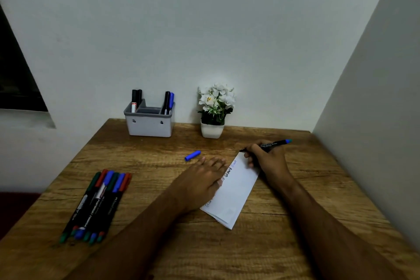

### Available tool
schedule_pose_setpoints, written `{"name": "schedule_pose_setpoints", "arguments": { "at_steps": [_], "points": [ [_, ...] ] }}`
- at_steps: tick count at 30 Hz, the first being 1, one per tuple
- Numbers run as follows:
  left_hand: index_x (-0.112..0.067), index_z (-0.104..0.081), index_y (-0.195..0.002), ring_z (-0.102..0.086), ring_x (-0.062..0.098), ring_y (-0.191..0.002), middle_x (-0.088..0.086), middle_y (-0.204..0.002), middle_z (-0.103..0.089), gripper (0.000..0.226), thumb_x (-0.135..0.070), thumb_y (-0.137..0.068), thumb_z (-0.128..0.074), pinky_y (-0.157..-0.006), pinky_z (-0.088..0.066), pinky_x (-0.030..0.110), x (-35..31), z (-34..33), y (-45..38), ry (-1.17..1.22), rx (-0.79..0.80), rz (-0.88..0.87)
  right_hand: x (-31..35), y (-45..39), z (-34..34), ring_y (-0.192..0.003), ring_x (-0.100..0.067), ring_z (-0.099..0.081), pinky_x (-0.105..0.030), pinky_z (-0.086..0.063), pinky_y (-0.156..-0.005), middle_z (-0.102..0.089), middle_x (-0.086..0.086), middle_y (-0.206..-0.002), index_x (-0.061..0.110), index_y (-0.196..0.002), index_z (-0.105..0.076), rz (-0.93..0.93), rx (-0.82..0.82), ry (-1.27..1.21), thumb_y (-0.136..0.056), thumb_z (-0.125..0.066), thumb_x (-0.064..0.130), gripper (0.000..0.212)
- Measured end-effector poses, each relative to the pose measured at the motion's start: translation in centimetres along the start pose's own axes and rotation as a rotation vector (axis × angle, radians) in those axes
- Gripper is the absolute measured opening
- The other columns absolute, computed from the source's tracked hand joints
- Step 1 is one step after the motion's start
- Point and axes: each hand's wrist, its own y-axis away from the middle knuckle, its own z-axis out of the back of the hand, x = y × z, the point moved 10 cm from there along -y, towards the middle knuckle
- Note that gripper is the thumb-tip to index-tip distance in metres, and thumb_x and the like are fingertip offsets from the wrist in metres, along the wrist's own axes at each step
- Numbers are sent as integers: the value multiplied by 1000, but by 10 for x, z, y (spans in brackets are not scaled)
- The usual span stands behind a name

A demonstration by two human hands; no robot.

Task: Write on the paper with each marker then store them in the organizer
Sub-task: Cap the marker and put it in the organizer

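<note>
A folded white paper point(236, 191) with handwriting along its left edge lies on the wooden table point(295, 188). My left hand point(202, 179) presses flat on the paper's left side. My right hand point(266, 159) grips an uncapped blue marker point(276, 143), its tip just past the paper's far corner. The marker's blue cap point(192, 155) lies loose on the table beyond my left hand. Several capped markers point(97, 204) in green, red and blue lie in a bundle at the near left. A grey organizer point(150, 123) stands at the back holding black and blue markers.
A small white pot of white flowers point(214, 110) stands at the back, right of the organizer. A wall point(375, 98) runs close along the table's right edge. The table's left edge drops off beside the marker bundle.
</note>
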Motion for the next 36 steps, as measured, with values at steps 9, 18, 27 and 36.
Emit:
{"name": "schedule_pose_setpoints", "arguments": {
  "at_steps": [9, 18, 27, 36],
  "points": [
    [-20, -20, -157, -6, 11, -152, -3, -165, -12, 52, -30, -107, -28, -124, 0, 33, 1, -2, -1, 1, 13, 10, -9, -6, 13, -48, -22, -57, -27, -50, -46, -67, -17, -65, -13, -82, -67, -85, -95, -96, -91, -62, -5, 13],
    [-21, -24, -156, -7, 7, -151, -5, -164, -16, 50, -30, -107, -29, -121, 3, 27, 3, 2, 0, 82, -2, 29, -6, -8, 15, -50, -20, -57, -26, -50, -45, -66, -16, -63, -17, -84, -67, -82, -107, -80, -91, -62, -5, 15],
    [-16, -52, -142, -41, 11, -140, 0, -151, -47, 44, -31, -101, -49, -113, -28, 23, 22, 49, -1, 232, -190, 152, 35, -6, 10, -44, -17, -57, -26, -51, -43, -62, -15, -60, -8, -81, -66, -3, -70, -26, -94, -62, -6, 14],
    [-17, -57, -69, -60, 19, -72, 2, -75, -62, 20, -20, -85, -68, -60, -48, 32, 68, 78, 3, -64, -227, 464, 55, 12, -26, -43, -19, -56, -27, -50, -45, -62, -13, -58, -8, -79, -68, 86, 38, 6, -94, -62, -6, 16]
  ]
}}
